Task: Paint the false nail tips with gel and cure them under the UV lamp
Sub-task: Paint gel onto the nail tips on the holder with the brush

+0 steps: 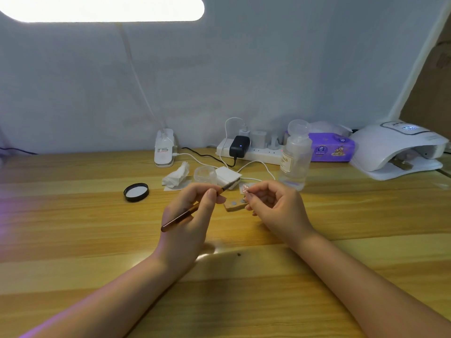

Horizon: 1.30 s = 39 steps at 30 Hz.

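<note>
Black lid (136, 192), crumpled tissue (176, 177) and power strip (251, 152) on table (73, 215)

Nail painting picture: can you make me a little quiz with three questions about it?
1. True or false: the left hand holds the brush.
2. Which is nearest the black lid? A) UV lamp B) crumpled tissue C) purple pack
3. Fill in: the right hand pinches a nail ____.

Key
1. True.
2. B.
3. tip.
</note>
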Motion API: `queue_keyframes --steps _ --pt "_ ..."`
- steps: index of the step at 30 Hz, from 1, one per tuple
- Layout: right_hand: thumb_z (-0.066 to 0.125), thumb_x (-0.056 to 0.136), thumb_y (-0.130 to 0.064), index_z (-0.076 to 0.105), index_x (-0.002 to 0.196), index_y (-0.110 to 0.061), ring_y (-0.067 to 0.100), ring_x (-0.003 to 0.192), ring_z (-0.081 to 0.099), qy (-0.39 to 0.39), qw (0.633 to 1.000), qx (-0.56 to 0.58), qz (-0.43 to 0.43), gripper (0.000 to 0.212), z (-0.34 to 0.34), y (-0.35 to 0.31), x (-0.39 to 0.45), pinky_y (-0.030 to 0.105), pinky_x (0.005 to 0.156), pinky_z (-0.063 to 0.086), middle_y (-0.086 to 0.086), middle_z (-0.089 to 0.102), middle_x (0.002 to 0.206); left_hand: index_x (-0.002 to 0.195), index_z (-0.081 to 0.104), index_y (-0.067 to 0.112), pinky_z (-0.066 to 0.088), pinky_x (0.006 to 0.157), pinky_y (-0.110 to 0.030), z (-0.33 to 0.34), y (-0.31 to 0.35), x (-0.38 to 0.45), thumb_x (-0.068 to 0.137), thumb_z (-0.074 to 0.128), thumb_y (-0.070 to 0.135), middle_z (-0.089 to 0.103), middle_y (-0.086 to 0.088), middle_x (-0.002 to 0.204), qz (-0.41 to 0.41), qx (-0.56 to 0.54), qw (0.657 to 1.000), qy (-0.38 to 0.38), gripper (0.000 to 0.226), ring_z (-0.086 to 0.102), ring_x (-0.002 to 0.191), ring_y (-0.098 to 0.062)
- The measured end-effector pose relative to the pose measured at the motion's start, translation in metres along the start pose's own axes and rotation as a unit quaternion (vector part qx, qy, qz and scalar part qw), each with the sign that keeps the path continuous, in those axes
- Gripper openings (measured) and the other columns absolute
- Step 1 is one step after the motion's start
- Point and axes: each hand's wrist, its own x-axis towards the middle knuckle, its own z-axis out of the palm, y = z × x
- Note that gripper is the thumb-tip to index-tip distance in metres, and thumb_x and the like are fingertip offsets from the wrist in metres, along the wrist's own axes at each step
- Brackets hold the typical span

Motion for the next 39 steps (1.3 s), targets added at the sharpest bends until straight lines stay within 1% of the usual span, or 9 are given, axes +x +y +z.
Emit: queue_keyframes --steps 2,9,16,19,23,27,30,35,39 --pt "0.070 0.083 -0.008 0.070 0.087 -0.015 0.019 0.071 0.069 0.004 1.000 -0.004 -0.001 0.009 0.0001 0.0002 0.0000 0.032 0.065 0.058 0.007 0.071 0.078 0.097 0.068 0.022 0.046 0.077 -0.009 0.0009 0.0001 -0.0005 0.094 0.057 0.026 0.074 0.008 0.088 -0.003 0.005 1.000 -0.010 0.012 0.068 0.091 -0.006" --pt "0.069 0.084 -0.008 0.070 0.088 -0.018 0.019 0.071 0.068 0.003 1.000 -0.028 -0.005 0.011 -0.0008 -0.0007 -0.0001 0.038 0.067 0.058 0.005 0.071 0.077 0.092 0.069 0.028 0.050 0.078 -0.024 0.0000 0.0021 -0.0027 0.091 0.054 0.033 0.073 0.002 0.082 -0.005 -0.026 0.999 -0.031 0.016 0.067 0.086 -0.018" --pt "0.070 0.084 -0.008 0.071 0.089 -0.014 0.018 0.071 0.068 0.016 0.999 -0.031 -0.012 0.007 -0.0004 -0.0024 -0.0007 0.040 0.069 0.058 0.005 0.071 0.077 0.100 0.068 0.021 0.047 0.079 -0.011 0.0004 -0.0004 -0.0012 0.095 0.057 0.028 0.073 0.009 0.089 -0.006 -0.010 1.000 -0.024 0.014 0.068 0.092 -0.007" --pt "0.070 0.084 -0.008 0.071 0.091 -0.010 0.018 0.073 0.068 0.016 0.999 -0.039 -0.018 0.008 -0.0014 -0.0031 -0.0010 0.040 0.070 0.058 0.005 0.071 0.079 0.101 0.069 0.023 0.048 0.079 -0.012 0.0005 0.0002 -0.0017 0.093 0.059 0.028 0.074 0.008 0.090 -0.013 -0.024 0.999 -0.047 0.014 0.069 0.093 -0.009" --pt "0.069 0.084 -0.008 0.071 0.092 -0.008 0.017 0.074 0.068 0.021 0.998 -0.046 -0.021 0.008 -0.0024 -0.0044 -0.0015 0.039 0.071 0.058 0.005 0.072 0.079 0.095 0.070 0.028 0.049 0.078 -0.018 -0.0011 0.0014 -0.0030 0.091 0.055 0.033 0.074 0.003 0.086 -0.008 -0.037 0.999 -0.034 0.016 0.068 0.088 -0.014" --pt "0.069 0.084 -0.006 0.071 0.092 -0.008 0.016 0.073 0.067 0.025 0.998 -0.051 -0.025 0.008 -0.0019 -0.0053 -0.0014 0.037 0.071 0.057 0.005 0.071 0.079 0.098 0.068 0.025 0.049 0.078 -0.016 0.0000 0.0015 -0.0011 0.093 0.055 0.031 0.073 0.007 0.088 -0.003 -0.031 0.999 -0.020 0.015 0.068 0.089 -0.010" --pt "0.070 0.084 -0.006 0.072 0.091 -0.008 0.014 0.073 0.068 0.027 0.998 -0.053 -0.027 0.008 -0.0019 -0.0051 -0.0010 0.035 0.072 0.058 0.004 0.071 0.079 0.102 0.068 0.024 0.049 0.079 -0.014 0.0005 0.0009 -0.0010 0.093 0.057 0.029 0.074 0.007 0.092 -0.001 -0.019 0.999 -0.041 0.015 0.069 0.093 -0.010" --pt "0.069 0.084 -0.005 0.072 0.090 -0.011 0.014 0.072 0.068 0.033 0.998 -0.052 -0.028 0.009 -0.0020 -0.0045 -0.0009 0.035 0.071 0.058 0.002 0.072 0.078 0.093 0.070 0.023 0.048 0.077 -0.015 0.0000 0.0025 -0.0043 0.091 0.055 0.031 0.073 0.004 0.083 -0.005 -0.031 0.999 -0.038 0.018 0.067 0.086 -0.011" --pt "0.070 0.083 -0.007 0.072 0.089 -0.013 0.011 0.071 0.067 0.039 0.996 -0.066 -0.039 0.008 -0.0013 -0.0044 -0.0007 0.032 0.069 0.057 0.001 0.071 0.077 0.097 0.068 0.024 0.046 0.077 -0.010 0.0013 0.0039 -0.0024 0.094 0.057 0.027 0.073 0.010 0.087 -0.008 -0.013 1.000 -0.024 0.011 0.068 0.090 -0.006"
